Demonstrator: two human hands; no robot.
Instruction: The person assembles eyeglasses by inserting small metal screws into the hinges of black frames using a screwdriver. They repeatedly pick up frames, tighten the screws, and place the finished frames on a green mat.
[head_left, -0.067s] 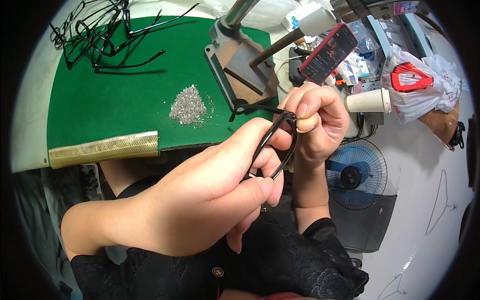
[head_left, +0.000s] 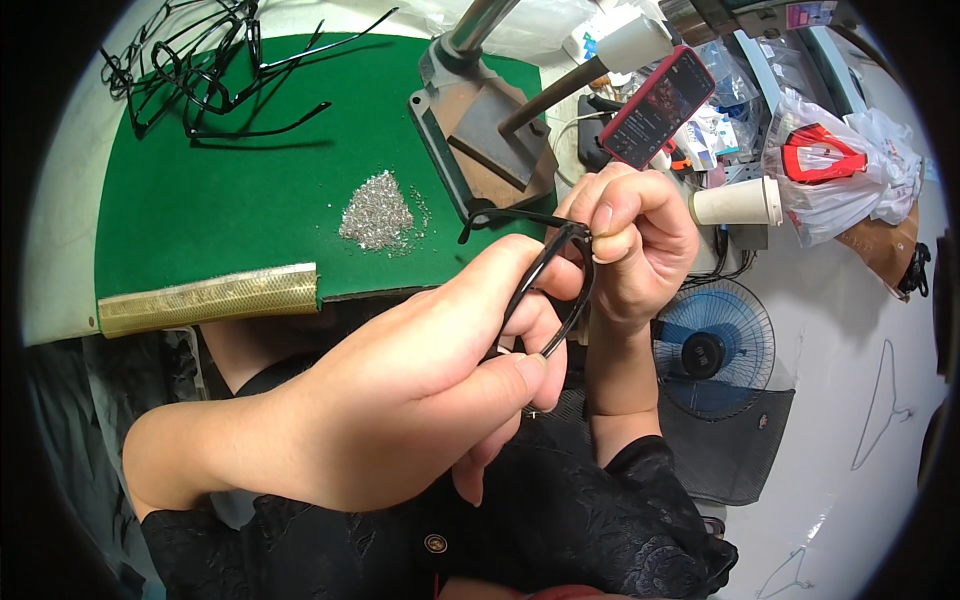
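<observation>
A black eyeglass frame is held up between my two hands, over the near edge of the green mat. My left hand is closed around its rims, fingers behind and thumb in front. One temple arm reaches left past my fingers, in front of the press base. My right hand pinches with thumb and forefinger at the hinge corner; anything tiny between the fingertips is too small to make out. On the green mat lies a heap of small silvery screws or similar bits, left of the frame.
Several black eyeglass frames lie piled at the far left. A metal press stand rises beyond my hands. A phone leans near a white paper cup. A gold strip edges the mat; a fan stands lower right.
</observation>
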